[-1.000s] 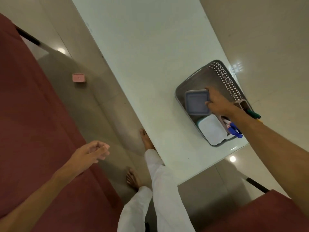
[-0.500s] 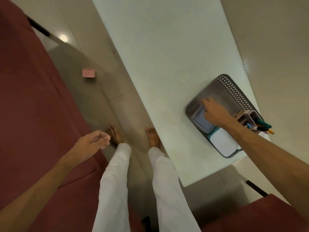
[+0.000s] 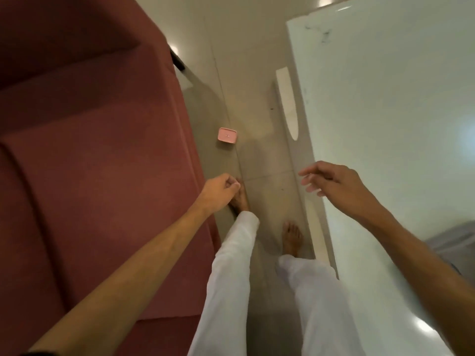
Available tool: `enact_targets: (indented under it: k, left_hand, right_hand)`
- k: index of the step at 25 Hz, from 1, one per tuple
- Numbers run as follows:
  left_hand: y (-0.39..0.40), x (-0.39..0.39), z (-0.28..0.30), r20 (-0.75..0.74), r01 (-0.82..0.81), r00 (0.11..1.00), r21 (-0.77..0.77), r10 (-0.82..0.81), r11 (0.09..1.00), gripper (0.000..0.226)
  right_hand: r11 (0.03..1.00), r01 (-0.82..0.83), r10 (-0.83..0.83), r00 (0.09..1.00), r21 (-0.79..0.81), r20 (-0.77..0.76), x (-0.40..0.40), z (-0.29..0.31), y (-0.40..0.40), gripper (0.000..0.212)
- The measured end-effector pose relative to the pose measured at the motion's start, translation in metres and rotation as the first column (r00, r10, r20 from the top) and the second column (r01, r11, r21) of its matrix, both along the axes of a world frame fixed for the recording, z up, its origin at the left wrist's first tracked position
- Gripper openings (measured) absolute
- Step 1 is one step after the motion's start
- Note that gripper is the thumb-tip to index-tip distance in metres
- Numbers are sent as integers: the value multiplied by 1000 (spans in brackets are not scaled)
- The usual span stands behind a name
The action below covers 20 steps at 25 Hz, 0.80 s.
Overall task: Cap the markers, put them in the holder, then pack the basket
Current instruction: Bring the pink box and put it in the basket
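Only a grey corner of the basket [image 3: 452, 237] shows at the right edge, on the white table [image 3: 385, 124]; its contents, the holder and the markers are out of view. My right hand [image 3: 331, 183] hovers over the table's near edge, fingers loosely spread and holding nothing. My left hand [image 3: 221, 192] hangs over the floor beside the red sofa, fingers loosely curled and holding nothing.
A red sofa [image 3: 90, 150] fills the left side. A small pink box [image 3: 227, 135] lies on the tiled floor between sofa and table. My legs in white trousers [image 3: 231, 278] and bare feet stand in the narrow gap.
My right hand has left the basket and swung left to the table's edge. The view has turned left, so the basket slid almost out of frame.
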<state>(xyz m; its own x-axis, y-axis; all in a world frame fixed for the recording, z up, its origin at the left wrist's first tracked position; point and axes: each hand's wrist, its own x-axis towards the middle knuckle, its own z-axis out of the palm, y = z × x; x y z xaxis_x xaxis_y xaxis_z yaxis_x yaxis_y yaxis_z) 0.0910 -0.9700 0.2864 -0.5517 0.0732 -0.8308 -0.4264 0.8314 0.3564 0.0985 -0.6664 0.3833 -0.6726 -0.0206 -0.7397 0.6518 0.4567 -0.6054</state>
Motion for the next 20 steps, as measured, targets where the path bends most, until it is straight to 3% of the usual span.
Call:
enact_targets:
  k: [3,8,10,12,16,20]
  left_hand:
    - [-11,-48,-90,-75,61,994,-161,-74,985,38]
    - [-16,-116,-276,-235,-286,948,-320,217,903,80]
    - [-6,-128,-338,-221,-346,934,-372,280,861,102]
    - [1,-131,-383,-226,-301,948,-410,224,861,114]
    - [2,-107,-405,-293,-290,937,-356,188,889,110]
    - [18,-71,-307,-287,-410,891,-183,350,893,111]
  right_hand:
    - [995,67,-68,998,-68,-6,-59,-64,-55,22]
    - [989,127,-122,990,-73,78,-80,-213,-107,27]
    - [984,172,-161,974,-56,159,-64,-260,-106,23]
    - [956,292,-272,927,-42,256,-45,-276,-94,19]
    - [928,373,-361,885,17,293,-11,-249,-56,21]
    - [872,490,-449,791,9,415,2,-180,-59,16]
